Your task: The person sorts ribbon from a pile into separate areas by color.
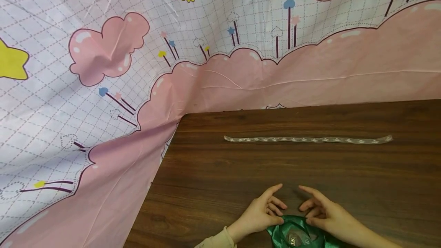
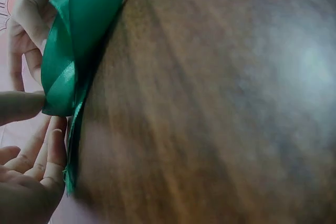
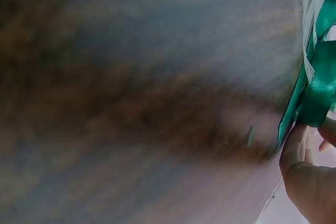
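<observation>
Green ribbon (image 1: 292, 221) lies at the left hand's (image 1: 262, 210) four o'clock; at the right hand's (image 1: 327, 213) eight; each thumb touches it, fingers loosely apart; left index points towards two, right towards ten.

- ribbon bundle (image 1: 292, 220) is on the table (image 1: 275, 171), nearest the person, left grip (image 1: 260, 213) on one side, right grip (image 1: 327, 213) on the other
- strip (image 1: 308, 139) lies crosswise further back on it
- backdrop (image 1: 110, 49) runs behind the table and along its left
</observation>
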`<state>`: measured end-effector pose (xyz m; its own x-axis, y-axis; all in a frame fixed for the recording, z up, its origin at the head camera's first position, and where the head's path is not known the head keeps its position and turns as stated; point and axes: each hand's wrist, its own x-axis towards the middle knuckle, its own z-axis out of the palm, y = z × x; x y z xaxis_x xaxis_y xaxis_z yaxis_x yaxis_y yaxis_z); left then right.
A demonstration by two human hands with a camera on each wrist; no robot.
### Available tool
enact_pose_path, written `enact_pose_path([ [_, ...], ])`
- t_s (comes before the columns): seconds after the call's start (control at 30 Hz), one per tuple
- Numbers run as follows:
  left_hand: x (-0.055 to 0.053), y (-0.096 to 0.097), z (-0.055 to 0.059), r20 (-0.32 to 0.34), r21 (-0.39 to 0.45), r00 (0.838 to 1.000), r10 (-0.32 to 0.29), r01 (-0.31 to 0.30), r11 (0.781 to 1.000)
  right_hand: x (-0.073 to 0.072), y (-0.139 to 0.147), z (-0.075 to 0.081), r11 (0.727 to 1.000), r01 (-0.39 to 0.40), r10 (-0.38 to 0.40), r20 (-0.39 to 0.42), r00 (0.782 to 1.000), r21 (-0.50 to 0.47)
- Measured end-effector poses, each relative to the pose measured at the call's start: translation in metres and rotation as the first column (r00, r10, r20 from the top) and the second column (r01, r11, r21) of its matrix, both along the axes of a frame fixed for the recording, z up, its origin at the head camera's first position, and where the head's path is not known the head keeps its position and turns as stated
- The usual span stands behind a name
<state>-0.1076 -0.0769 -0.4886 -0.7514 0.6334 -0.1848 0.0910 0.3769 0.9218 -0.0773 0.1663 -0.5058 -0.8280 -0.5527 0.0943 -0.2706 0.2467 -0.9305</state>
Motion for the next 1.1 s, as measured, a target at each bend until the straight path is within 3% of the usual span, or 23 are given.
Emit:
enact_pose_path([
  [0.23, 0.001, -0.002, 0.002, -0.001, -0.012, 1.000, -0.010, 0.010, 1.000, -0.003, 0.001, 0.007, 0.993, -0.037, 0.034, -0.029, 0.999, -0.114],
  [0.4, 0.001, -0.003, 0.004, 0.006, -0.035, 1.000, -0.017, 0.017, 0.999, -0.010, 0.003, 0.019, 0.976, -0.078, 0.070, -0.045, 0.997, -0.203],
  [0.57, -0.001, -0.005, 0.010, 0.040, -0.037, 0.999, -0.015, 0.017, 0.999, -0.014, 0.008, 0.026, 0.947, -0.116, 0.120, -0.006, 0.993, -0.301],
  [0.7, -0.005, -0.009, 0.018, 0.140, 0.054, 0.990, -0.027, 0.020, 0.998, -0.016, 0.014, 0.031, 0.926, -0.150, 0.172, 0.033, 0.985, -0.346],
  [0.83, -0.009, -0.014, 0.027, 0.255, 0.197, 0.966, -0.050, -0.001, 0.980, -0.017, 0.020, 0.036, 0.918, -0.184, 0.224, 0.077, 0.971, -0.352],
  [0.97, -0.012, -0.016, 0.033, 0.296, 0.287, 0.954, -0.058, -0.031, 0.958, -0.017, 0.025, 0.038, 0.923, -0.201, 0.245, 0.099, 0.964, -0.329],
  [1.1, -0.014, -0.017, 0.039, 0.309, 0.337, 0.949, -0.062, -0.048, 0.940, -0.018, 0.028, 0.040, 0.944, -0.188, 0.214, 0.070, 0.974, -0.273],
])
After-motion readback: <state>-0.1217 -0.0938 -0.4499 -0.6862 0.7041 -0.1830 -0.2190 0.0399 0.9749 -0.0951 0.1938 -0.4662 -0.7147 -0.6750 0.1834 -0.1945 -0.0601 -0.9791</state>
